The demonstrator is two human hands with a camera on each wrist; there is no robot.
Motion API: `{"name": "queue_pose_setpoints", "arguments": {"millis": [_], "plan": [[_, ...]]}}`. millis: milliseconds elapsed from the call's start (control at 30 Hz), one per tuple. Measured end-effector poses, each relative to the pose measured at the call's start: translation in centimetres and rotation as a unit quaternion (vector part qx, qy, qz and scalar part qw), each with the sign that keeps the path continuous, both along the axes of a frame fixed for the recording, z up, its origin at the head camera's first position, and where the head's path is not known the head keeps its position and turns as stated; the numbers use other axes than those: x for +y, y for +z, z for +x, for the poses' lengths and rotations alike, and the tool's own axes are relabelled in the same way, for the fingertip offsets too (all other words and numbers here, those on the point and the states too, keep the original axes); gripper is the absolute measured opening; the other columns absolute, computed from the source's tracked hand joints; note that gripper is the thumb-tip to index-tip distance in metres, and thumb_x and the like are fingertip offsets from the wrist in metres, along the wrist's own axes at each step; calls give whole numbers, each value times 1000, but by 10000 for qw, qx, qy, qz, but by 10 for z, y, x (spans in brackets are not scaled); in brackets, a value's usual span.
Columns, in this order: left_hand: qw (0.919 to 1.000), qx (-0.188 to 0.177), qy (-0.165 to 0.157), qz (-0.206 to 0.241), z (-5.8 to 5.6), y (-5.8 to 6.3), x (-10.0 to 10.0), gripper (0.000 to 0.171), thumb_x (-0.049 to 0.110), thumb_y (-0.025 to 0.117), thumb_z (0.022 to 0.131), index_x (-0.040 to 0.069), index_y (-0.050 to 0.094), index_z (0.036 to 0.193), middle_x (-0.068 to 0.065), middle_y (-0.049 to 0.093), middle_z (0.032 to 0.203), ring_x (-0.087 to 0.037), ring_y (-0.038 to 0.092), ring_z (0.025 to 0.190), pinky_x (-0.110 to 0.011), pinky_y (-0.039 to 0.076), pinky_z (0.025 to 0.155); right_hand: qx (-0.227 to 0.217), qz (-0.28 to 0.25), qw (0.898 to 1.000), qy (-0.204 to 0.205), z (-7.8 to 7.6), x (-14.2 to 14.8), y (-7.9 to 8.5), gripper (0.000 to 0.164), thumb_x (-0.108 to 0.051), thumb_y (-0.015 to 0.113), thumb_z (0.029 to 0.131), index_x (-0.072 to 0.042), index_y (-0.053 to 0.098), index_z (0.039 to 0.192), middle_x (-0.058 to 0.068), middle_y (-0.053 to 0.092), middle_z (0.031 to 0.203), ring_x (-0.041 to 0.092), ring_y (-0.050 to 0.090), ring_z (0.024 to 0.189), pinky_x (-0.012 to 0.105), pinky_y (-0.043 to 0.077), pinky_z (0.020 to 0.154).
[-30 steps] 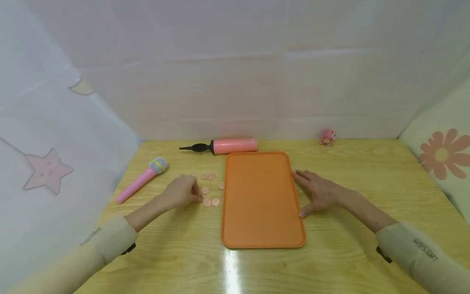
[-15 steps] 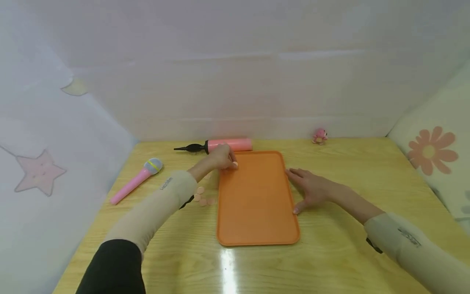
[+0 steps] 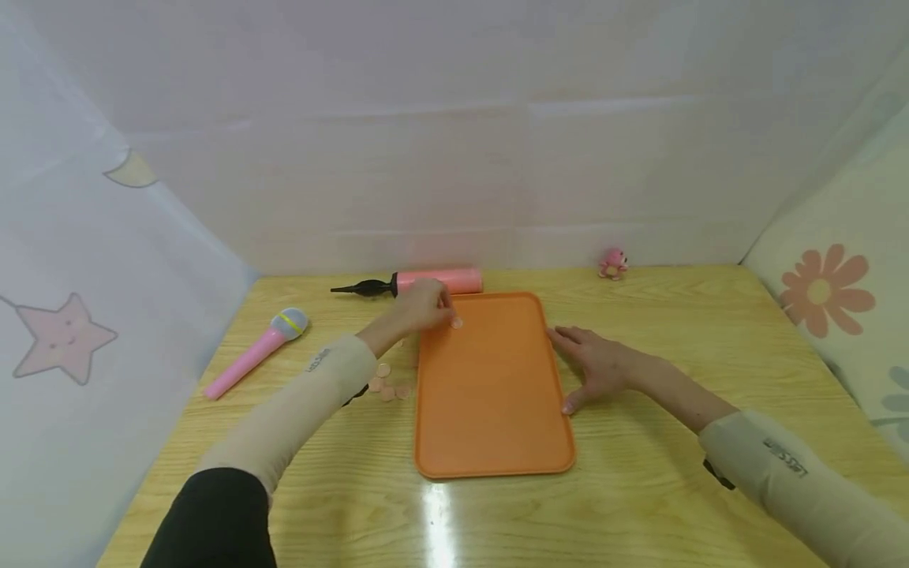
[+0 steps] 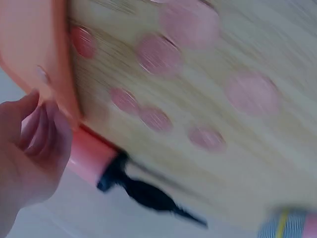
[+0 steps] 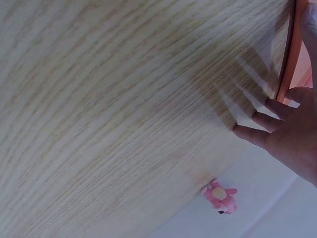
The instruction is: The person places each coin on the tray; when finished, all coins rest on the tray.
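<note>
An orange tray (image 3: 497,394) lies on the wooden table, long side pointing away from me. On its far left corner rests a small pink coin-like disc (image 3: 457,322). My left hand (image 3: 424,305) hovers at that corner, fingers loosely bent. In the left wrist view the disc (image 4: 43,74) lies just beyond the thumb and fingertips, with nothing between them. Several similar discs (image 4: 159,54) are scattered on the table left of the tray, partly hidden by my left arm in the head view. My right hand (image 3: 604,364) has its fingers spread, thumb and fingertips touching the tray's right edge.
A pink balloon pump (image 3: 443,280) with a black nozzle lies behind the tray, partly behind my left hand. A pink toy microphone (image 3: 259,353) is at the left. Far right, a small pink animal figure (image 3: 613,263) stands by the wall sheet.
My left hand has carried a disc from the table rightward to the tray's far left corner and let go of it. My right hand has stayed at the tray's edge.
</note>
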State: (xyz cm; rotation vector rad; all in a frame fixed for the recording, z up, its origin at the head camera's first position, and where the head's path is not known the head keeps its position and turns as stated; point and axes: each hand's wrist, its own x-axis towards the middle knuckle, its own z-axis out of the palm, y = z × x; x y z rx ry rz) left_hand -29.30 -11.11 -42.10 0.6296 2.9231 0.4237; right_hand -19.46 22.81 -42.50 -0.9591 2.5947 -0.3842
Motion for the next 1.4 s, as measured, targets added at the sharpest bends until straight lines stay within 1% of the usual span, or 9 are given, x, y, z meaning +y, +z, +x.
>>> {"name": "queue_pose_setpoints", "arguments": {"millis": [133,267,367,500,667,767,933,1200,1400], "plan": [[9884,997,-177,-1136,-2,-1,-34,13,19,58,97,7,63,93,-9,62,85,-26,63,76,-42,52,60,67,72,10000,-6,-2,2,-2,126,-67,76,68,3,14,153,30,20,154,52,19,139,64,30,104],[9893,923,-18,-1134,2,-10,-73,15,17,59,96,7,66,87,-9,62,83,-27,62,77,-44,51,60,72,36,10000,-8,-3,4,-2,126,-67,76,68,3,14,153,30,20,154,53,19,138,65,30,103],[9913,845,-276,-968,10,-20,-94,17,13,59,95,11,67,80,-5,59,78,-22,57,73,-39,49,59,31,4,10000,-17,-2,4,-2,125,-66,76,69,3,14,153,31,20,153,54,19,138,66,29,103],[9879,893,-495,-1167,29,-30,-104,2,10,63,92,10,63,89,-8,61,93,-27,60,83,-41,54,61,25,-43,10000,-38,-3,4,-5,124,-65,76,70,3,15,153,31,19,153,54,19,137,66,29,103],[9884,890,-347,-1184,63,-37,-103,41,20,55,99,-7,52,131,-27,49,136,-45,50,122,-51,49,92,34,-102,9999,-32,-3,1,-7,124,-66,75,70,2,14,153,30,19,154,54,19,138,66,29,103],[9881,1031,-369,-1078,81,-44,-106,50,23,43,105,-13,41,139,-34,40,142,-47,41,130,-52,39,103,28,-106,9999,-45,-4,0,-8,124,-66,76,69,2,14,154,29,18,155,53,19,138,66,29,103],[9815,1592,-435,-972,99,-51,-113,46,19,49,102,-12,47,136,-35,46,136,-47,46,125,-51,42,100,52,-129,9999,6,-6,1,-6,123,-64,76,70,2,14,153,30,18,154,53,20,138,66,30,102],[9813,1814,64,-643,91,-45,-97,19,28,62,97,16,71,110,-8,62,86,-30,63,78,-45,52,51,5,-51,10000,-61,-7,7,-3,123,-64,76,70,3,15,153,30,18,154,53,19,138,67,29,102],[9862,1594,285,-350,75,-38,-94,7,23,74,87,18,78,91,0,65,81,-22,66,71,-39,54,52,22,-18,10000,16,-7,6,0,123,-64,76,70,4,16,153,31,19,153,54,21,137,66,30,102]]}}
